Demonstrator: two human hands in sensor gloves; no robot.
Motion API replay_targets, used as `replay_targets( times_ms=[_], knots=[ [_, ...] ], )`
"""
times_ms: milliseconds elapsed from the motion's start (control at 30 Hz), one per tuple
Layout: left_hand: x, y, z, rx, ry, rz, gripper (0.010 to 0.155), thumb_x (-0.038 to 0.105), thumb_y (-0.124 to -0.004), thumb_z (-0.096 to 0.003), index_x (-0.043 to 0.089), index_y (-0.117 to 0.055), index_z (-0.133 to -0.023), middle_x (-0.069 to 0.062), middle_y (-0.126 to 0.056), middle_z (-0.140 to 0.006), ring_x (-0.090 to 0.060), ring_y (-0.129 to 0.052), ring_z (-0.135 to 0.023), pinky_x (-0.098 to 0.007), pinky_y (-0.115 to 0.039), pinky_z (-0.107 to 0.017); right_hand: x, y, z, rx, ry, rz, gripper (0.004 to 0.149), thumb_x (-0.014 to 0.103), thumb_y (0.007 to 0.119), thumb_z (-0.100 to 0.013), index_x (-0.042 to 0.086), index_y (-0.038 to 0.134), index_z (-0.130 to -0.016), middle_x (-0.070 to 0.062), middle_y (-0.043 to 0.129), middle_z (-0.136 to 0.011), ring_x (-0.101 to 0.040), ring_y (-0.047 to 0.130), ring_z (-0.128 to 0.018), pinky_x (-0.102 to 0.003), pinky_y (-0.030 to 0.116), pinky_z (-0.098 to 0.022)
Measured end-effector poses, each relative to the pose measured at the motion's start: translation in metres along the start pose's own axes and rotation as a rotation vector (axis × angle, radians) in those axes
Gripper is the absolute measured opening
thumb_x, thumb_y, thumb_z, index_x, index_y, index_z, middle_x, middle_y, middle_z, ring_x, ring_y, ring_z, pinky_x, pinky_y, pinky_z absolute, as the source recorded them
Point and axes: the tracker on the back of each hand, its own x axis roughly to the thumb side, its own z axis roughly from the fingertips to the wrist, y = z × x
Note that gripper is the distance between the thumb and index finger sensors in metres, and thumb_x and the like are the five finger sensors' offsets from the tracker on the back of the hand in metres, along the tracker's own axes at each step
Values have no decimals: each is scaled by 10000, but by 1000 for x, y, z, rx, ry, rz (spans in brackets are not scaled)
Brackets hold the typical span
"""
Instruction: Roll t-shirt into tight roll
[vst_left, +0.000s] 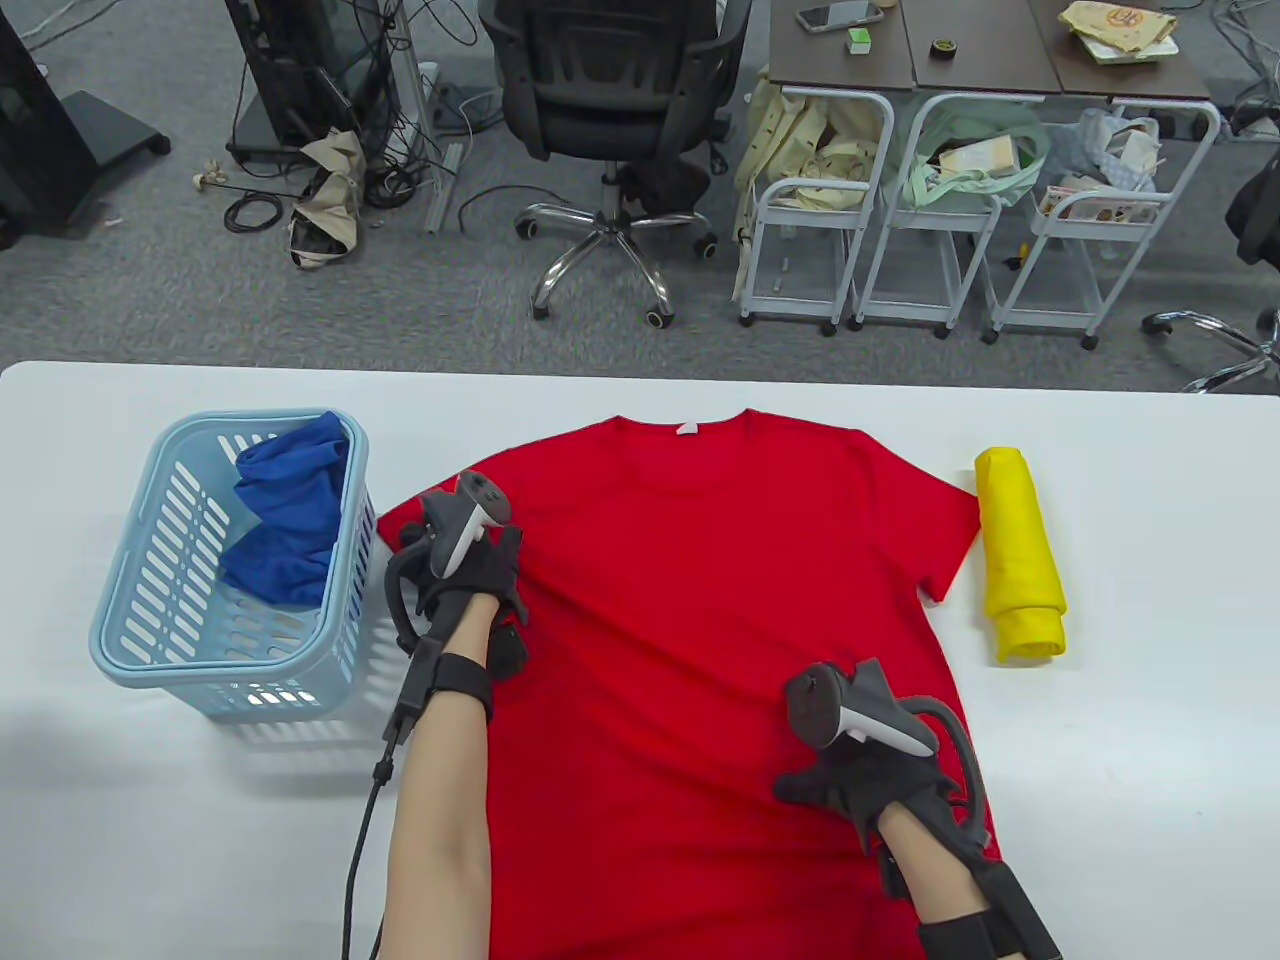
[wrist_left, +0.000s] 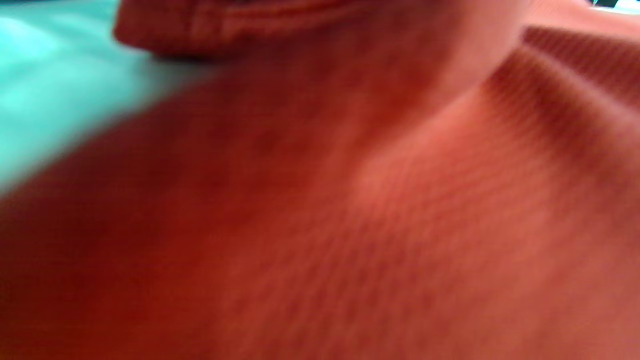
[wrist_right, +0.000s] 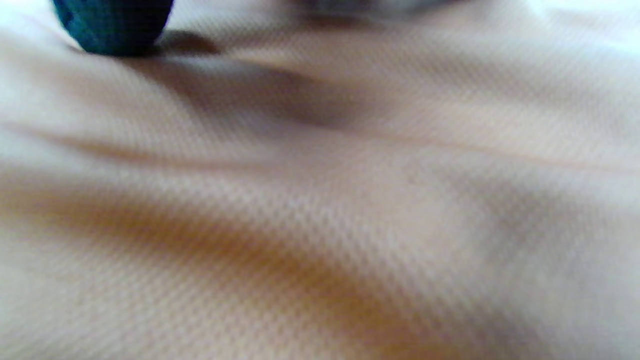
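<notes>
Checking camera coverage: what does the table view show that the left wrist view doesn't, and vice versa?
Table view only: the whole red t-shirt spread flat, the left hand on its left sleeve area, the right hand lower right on the shirt, a blue basket holding a blue cloth, and a yellow roll to the right.
Left wrist view only: a blurred close-up of the knit weave and a hemmed edge, probably the sleeve; no fingers visible.
Both: red shirt fabric and a bit of table beside it.
</notes>
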Motion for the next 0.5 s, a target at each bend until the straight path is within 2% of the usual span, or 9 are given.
replay_targets(
  times_ms=[67, 133, 233, 333, 433, 500],
  knots=[
    [2, 0, 5, -46, -18, 30, 804, 632, -372, -519, 211, -61, -1130, -193, -147, -1224, -465, -195, -1118, -666, -330, -772, 1, 1, -1, 3, -1, 3, 963, 645, 679, -518, 225, 106, -1168, -147, 51, -1201, -496, 133, -1109, -653, 345, -742],
    [7, -2, 15, -43, -100, 39, 804, 623, -383, -522, 207, -43, -1120, -170, -79, -1210, -448, -136, -1109, -658, -326, -777, 1, 1, -1, 5, -4, -1, 962, 647, 674, -519, 226, 100, -1166, -148, 42, -1199, -497, 123, -1107, -653, 343, -742],
    [17, -11, 49, -14, -250, -107, 796, 621, -395, -523, 221, -52, -1120, -156, -68, -1207, -439, -128, -1110, -652, -330, -783, 1, 0, -1, 5, -7, -10, 968, 643, 683, -518, 224, 99, -1167, -148, 37, -1199, -499, 117, -1105, -654, 339, -743],
    [21, -28, 89, -25, -411, -265, 755, 619, -405, -524, 267, -148, -1141, -135, -124, -1222, -422, -171, -1123, -646, -349, -788, 2, 1, 0, 2, -5, -5, 962, 645, 669, -522, 220, 95, -1166, -151, 35, -1198, -500, 114, -1105, -653, 340, -743],
    [13, -58, 133, -102, -551, -358, 743, 626, -404, -519, 305, -166, -1146, -118, -145, -1234, -414, -195, -1137, -651, -370, -790, 5, 3, 1, -3, -18, -6, 941, 631, 648, -538, 204, 92, -1165, -167, 34, -1193, -511, 112, -1098, -649, 341, -744],
    [3, -76, 148, -136, -573, -437, 743, 641, -387, -514, 331, -143, -1144, -109, -142, -1245, -410, -209, -1151, -657, -353, -792, 9, 4, 3, 2, -38, -7, 934, 612, 647, -548, 190, 87, -1165, -178, 28, -1188, -522, 106, -1088, -644, 341, -745]
  ],
)
